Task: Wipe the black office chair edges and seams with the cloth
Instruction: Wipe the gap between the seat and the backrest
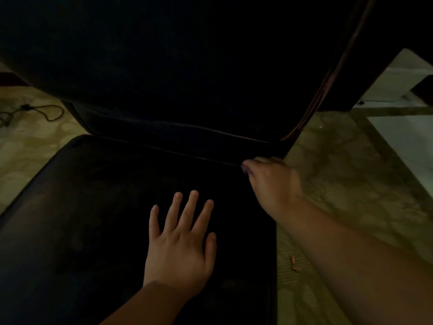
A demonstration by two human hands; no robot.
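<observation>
- Dim scene, black padded office chair [98,219] filling most of view: flat seat below, upright backrest [164,66] above, thin seam line [187,156] between them.
- Left hand [180,245] flat on seat, palm down, 5 fingers straight and spread, holding nothing.
- Right hand [271,181] at back right corner of seat, touching seam where seat meets backrest; fingers curled inward.
- Grip of right hand: cannot tell whether pinching anything; fingertips hidden in dark gap.
- Cloth not discernible in either hand.
- Mottled beige stone floor [351,184] around chair.
- Thin black cable [46,112] looped on floor, far left.
- 2 small pinkish scraps [295,266] on floor just right of seat edge.
- White low block [393,78] beyond backrest, upper right.
</observation>
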